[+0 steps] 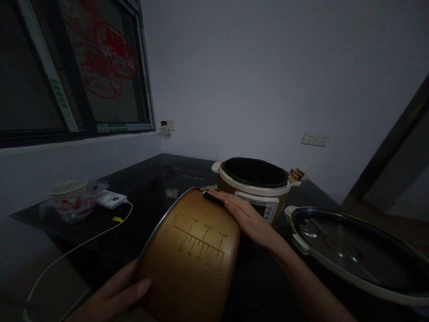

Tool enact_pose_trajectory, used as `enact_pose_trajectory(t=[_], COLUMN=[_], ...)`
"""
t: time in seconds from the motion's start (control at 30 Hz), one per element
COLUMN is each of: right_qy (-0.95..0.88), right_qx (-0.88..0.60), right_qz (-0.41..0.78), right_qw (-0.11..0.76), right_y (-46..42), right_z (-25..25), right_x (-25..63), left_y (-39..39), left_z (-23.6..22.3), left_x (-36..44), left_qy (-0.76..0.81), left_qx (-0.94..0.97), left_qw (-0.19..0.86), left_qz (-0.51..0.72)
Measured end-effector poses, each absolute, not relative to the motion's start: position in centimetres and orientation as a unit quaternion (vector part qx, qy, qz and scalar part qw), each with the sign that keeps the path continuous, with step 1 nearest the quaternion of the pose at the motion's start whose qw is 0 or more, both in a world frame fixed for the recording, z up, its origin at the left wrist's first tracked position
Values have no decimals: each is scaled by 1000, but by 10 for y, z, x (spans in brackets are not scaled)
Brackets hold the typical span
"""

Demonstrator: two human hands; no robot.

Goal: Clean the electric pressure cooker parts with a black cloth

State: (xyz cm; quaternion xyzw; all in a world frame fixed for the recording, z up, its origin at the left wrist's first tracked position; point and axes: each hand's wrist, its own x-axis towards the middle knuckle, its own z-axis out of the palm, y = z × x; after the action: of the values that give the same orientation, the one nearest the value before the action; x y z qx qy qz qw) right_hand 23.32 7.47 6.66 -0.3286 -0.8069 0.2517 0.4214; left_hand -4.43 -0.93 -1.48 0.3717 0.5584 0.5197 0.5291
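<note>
Presently holding a deep golden metal pot with embossed measuring marks, tipped over on a slant at the lower middle of the view, with outer wall toward the camera. Clasped at about eight o'clock by the left hand, in a closed grip at the rim, thumb against the wall. Touched at about one o'clock by the right hand, with fingers straight and together over the wall and partly over a short black piece; cannot tell how firm that grip is, nor whether attached to the pot.

Aslant above all: mouth toward ten o'clock, base toward four, so turned away from the white-rimmed, brown-sided electric cooker, standing open beyond the pot, between one and two o'clock. Much nearer to that cooker with the right hand than with the left; cannot tell whether touching its front.

Near three o'clock, a large pale-rimmed lid with a dark, shiny face. Near ten o'clock, well apart on a glossy black tabletop, a plastic-wrapped red-and-white bowl beside a small white device.
</note>
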Motion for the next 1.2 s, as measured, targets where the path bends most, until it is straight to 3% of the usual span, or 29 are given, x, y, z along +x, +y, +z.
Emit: enact_pose_trajectory(t=[0.13, 0.4, 0.77, 1.2], right_qy=[-789, -771, -846, -824], right_qx=[-348, -379, -376, -437], right_qz=[256, 222, 66, 19], right_qw=[438, 461, 372, 361], right_y=[73, 60, 36, 43], right_z=[64, 57, 81, 84], right_x=[229, 217, 199, 208], left_y=[4, 34, 36, 57], left_z=[23, 78, 65, 21], left_x=[-40, -11, -24, -30], left_qy=[507, 442, 447, 397], left_qx=[411, 502, 495, 561], left_qw=[596, 594, 543, 491], left_qz=[469, 447, 511, 536])
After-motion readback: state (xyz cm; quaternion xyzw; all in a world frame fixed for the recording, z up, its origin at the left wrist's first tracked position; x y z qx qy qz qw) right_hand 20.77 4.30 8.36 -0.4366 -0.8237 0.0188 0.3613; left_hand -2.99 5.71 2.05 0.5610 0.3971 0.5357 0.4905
